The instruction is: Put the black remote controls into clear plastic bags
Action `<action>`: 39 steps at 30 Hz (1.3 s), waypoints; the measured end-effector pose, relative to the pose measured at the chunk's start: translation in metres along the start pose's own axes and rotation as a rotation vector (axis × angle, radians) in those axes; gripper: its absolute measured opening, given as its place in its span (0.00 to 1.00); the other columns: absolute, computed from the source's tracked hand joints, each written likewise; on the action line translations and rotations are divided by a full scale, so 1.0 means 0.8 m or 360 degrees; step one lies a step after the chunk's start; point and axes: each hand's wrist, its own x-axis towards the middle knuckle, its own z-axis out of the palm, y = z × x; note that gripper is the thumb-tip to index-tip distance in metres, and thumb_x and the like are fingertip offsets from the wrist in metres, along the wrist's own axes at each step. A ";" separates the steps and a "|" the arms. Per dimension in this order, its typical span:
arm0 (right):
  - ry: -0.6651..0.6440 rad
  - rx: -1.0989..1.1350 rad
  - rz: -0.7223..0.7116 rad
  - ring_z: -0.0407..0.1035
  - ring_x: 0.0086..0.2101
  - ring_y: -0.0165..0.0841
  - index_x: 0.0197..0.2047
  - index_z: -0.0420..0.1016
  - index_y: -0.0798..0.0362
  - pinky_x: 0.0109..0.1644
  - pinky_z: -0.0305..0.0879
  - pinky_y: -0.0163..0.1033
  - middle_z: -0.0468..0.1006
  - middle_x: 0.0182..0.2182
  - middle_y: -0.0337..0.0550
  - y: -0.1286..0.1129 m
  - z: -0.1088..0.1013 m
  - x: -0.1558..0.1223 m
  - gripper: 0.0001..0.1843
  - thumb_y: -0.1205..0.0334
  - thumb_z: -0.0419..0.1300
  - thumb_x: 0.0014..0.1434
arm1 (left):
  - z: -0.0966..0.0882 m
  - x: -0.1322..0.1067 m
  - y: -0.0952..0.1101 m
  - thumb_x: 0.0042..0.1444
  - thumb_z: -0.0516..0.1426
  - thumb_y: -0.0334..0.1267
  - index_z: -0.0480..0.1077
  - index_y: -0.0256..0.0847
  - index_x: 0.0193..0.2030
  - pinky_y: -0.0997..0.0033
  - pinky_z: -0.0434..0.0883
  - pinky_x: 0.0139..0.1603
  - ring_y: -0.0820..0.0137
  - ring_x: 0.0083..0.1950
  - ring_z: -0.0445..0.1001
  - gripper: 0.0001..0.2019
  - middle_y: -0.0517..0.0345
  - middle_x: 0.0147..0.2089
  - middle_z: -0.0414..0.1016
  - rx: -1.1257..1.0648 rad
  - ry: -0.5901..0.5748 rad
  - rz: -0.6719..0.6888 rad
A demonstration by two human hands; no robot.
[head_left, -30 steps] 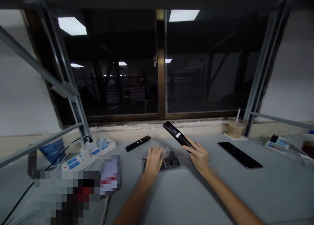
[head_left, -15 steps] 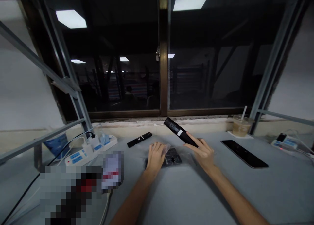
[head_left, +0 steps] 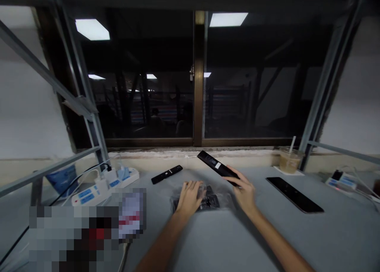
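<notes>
My right hand [head_left: 244, 189] is closed round the lower end of a black remote control [head_left: 218, 167]. It is raised and tilted, with its back showing a small white label. On the desk, my left hand [head_left: 190, 196] has its fingers bent over a clear plastic bag [head_left: 227, 200], with some crinkled film rising beside the fingertips. Dark items with buttons, seemingly remotes [head_left: 210, 202], lie in or under the film, partly hidden by that hand. Another black remote [head_left: 166, 174] rests button side up, beyond my left hand.
To the right lie a black phone-like slab [head_left: 293, 194] and a cup with a straw [head_left: 289, 161]. A power strip [head_left: 103, 187] with plugs and cables stands left, near a blurred-out device [head_left: 132, 214]. Another socket block [head_left: 341, 181] is far right. Metal frame posts flank the window.
The view has tipped slightly upward, so the desk things sit lower. My right hand still holds the remote, now tilted a little flatter. My left hand stays at the plastic bag.
</notes>
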 end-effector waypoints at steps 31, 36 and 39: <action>0.0530 0.1258 0.1348 0.54 0.10 0.22 0.31 0.66 0.53 0.11 0.41 0.29 0.63 0.15 0.29 -0.012 -0.007 0.022 0.13 0.58 0.56 0.40 | 0.002 0.002 -0.009 0.55 0.53 0.33 0.63 0.41 0.40 0.62 0.58 0.48 0.66 0.43 0.66 0.06 0.58 0.40 0.70 0.0168 0.0195 -0.0034; 0.0428 0.1136 0.1320 0.53 0.10 0.23 0.29 0.66 0.53 0.11 0.40 0.29 0.60 0.13 0.29 -0.015 -0.009 0.020 0.11 0.58 0.55 0.41 | -0.005 0.001 -0.003 0.50 0.54 0.28 0.62 0.42 0.45 0.62 0.58 0.50 0.65 0.45 0.64 0.14 0.58 0.43 0.69 0.0133 0.0161 -0.0046; 0.0388 0.1009 0.1274 0.55 0.10 0.24 0.29 0.67 0.53 0.11 0.41 0.30 0.61 0.13 0.30 -0.019 -0.009 0.018 0.10 0.58 0.55 0.41 | -0.008 0.000 0.000 0.49 0.55 0.27 0.62 0.43 0.48 0.61 0.57 0.51 0.65 0.47 0.63 0.19 0.58 0.44 0.68 0.0137 0.0120 -0.0026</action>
